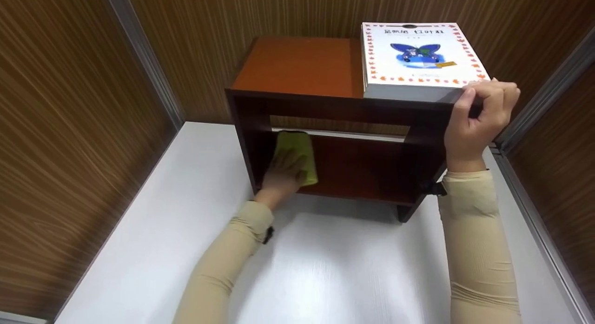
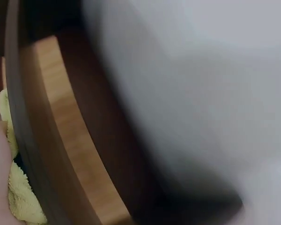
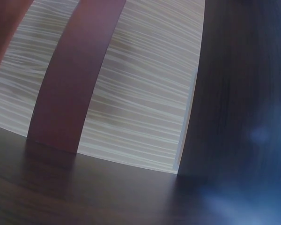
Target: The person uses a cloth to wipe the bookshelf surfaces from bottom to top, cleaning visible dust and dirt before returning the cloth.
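Pressing: I see the left hand [image 1: 279, 177] on the yellow-green cloth [image 1: 297, 142], its fingers laid out over it and slightly apart, though motion blurs them in the head view.
Cloth: it lies inside the brown shelf unit [image 1: 302, 66], on the lower board [image 1: 362, 170] toward the left end; my left wrist view catches only its fluffy edge beside the hand.
Right corner: the right hand [image 1: 481, 115] has its fingers curled round the unit's top front corner, thumb drawn close to them; I cannot tell whether it also touches the stack of books [image 1: 423, 59] just beside it.
On top: the books rest at the right end, the uppermost cover white with a leaf border and a blue butterfly.
Underneath: a white table [image 1: 325, 259] carries the unit.
Around: I make out wood-grain walls [image 1: 69, 105] on three sides.
Arms: beige sleeves [image 1: 479, 249] cover both.
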### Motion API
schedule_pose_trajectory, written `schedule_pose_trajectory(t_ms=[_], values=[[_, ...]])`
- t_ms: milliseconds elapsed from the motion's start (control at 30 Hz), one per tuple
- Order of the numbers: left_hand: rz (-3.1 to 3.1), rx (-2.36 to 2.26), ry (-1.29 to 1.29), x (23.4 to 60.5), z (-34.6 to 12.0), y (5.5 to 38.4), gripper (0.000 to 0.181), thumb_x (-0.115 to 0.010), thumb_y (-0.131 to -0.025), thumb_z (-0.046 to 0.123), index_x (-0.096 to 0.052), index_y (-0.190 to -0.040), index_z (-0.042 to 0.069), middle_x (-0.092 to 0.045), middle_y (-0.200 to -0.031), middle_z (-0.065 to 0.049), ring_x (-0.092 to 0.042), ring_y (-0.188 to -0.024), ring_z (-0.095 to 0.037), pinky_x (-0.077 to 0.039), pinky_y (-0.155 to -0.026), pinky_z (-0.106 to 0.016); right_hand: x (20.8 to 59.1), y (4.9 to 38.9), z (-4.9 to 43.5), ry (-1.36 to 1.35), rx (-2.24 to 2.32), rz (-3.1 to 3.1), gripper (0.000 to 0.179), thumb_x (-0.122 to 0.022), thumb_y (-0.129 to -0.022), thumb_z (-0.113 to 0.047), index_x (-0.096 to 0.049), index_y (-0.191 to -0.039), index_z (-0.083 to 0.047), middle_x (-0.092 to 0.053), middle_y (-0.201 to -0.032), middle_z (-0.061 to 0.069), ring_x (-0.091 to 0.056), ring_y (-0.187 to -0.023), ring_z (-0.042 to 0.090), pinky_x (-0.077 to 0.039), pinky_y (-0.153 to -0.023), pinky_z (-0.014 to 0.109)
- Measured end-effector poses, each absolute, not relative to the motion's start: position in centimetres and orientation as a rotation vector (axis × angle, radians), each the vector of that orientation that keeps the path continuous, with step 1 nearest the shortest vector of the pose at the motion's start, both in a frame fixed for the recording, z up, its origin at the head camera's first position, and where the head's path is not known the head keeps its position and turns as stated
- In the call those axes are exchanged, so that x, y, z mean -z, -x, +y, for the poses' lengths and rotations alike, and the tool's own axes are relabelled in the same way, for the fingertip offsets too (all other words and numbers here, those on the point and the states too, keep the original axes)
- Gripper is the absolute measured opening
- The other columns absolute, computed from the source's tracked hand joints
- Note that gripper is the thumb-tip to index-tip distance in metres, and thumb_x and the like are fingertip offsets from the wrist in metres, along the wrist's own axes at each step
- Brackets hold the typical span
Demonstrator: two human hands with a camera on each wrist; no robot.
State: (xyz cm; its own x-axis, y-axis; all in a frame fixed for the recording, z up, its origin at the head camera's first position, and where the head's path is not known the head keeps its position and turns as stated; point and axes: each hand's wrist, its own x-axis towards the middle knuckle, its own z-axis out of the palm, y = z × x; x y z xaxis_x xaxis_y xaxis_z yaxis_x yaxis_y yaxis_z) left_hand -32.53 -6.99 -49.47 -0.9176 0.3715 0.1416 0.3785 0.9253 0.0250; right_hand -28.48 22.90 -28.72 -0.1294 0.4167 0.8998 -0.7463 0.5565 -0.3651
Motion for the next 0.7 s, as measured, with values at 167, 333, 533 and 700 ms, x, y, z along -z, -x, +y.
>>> schedule_pose_trajectory(t_ms=[167,333,533,700], values=[[-2.911,0.117,0.602,49.7,-9.3,32.2,0.047,-0.034,-0.101,0.031,-0.036,-0.145,0.014,-0.029,-0.15,-0.009,-0.012,-0.14,-0.029,-0.004,-0.112,-0.041,28.9,28.5,23.1,-0.308,-1.011,-1.37,0.033,-0.053,-0.077,-0.02,-0.053,-0.069,0.012,-0.046,-0.081,-0.017,-0.045,-0.083,0.013,-0.036,-0.088,0.028],[-2.926,0.158,0.544,49.7,-9.3,31.9,0.047,-0.031,-0.101,0.033,-0.037,-0.145,0.015,-0.026,-0.151,-0.011,-0.012,-0.14,-0.031,-0.004,-0.112,-0.043,29.2,29.0,23.3,-0.303,-0.991,-1.372,0.033,-0.053,-0.077,-0.021,-0.054,-0.069,0.012,-0.051,-0.078,-0.011,-0.045,-0.082,0.018,-0.036,-0.088,0.029],[-2.924,0.134,0.533,49.6,-9.0,31.8,0.047,-0.03,-0.101,0.034,-0.038,-0.144,0.015,-0.026,-0.15,-0.012,-0.013,-0.139,-0.032,-0.005,-0.112,-0.045,29.7,29.8,23.8,-0.288,-0.975,-1.365,0.033,-0.053,-0.077,-0.022,-0.054,-0.068,0.01,-0.05,-0.078,-0.008,-0.045,-0.082,0.019,-0.037,-0.088,0.029],[-2.927,0.176,0.568,49.2,-9.5,31.9,0.047,-0.03,-0.101,0.034,-0.037,-0.144,0.016,-0.024,-0.151,-0.011,-0.011,-0.14,-0.031,-0.004,-0.111,-0.046,29.6,29.8,23.8,-0.286,-0.959,-1.362,0.033,-0.053,-0.078,-0.022,-0.054,-0.069,0.01,-0.052,-0.076,-0.002,-0.045,-0.082,0.021,-0.037,-0.088,0.029]])
